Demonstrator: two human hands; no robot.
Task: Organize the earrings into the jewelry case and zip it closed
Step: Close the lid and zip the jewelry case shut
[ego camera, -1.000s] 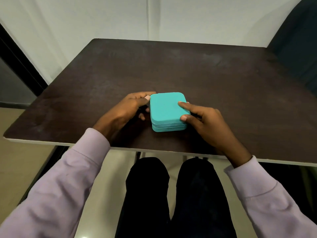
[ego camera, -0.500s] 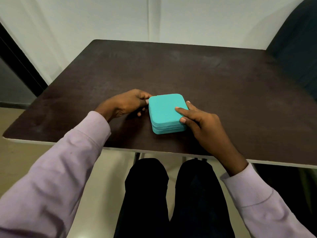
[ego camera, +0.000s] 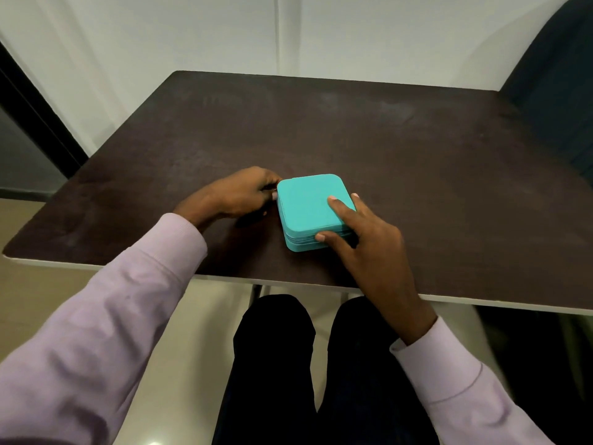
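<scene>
A teal square jewelry case (ego camera: pixel 308 207) lies with its lid down on the dark table (ego camera: pixel 417 149), near the front edge. My left hand (ego camera: pixel 237 195) presses against the case's left side, fingers pinched at the seam on what looks like a small metal zipper pull. My right hand (ego camera: pixel 362 239) steadies the case: the index finger rests on the lid, the thumb is against the front edge. No earrings are visible.
The table's front edge (ego camera: pixel 481 300) runs just above my lap. A dark chair (ego camera: pixel 558 91) stands at the far right corner. A white wall rises behind the table.
My left hand has slid from the case's far-left corner along its left side, curling into a pinch. My right hand shifted further onto the lid. The case barely moved.
</scene>
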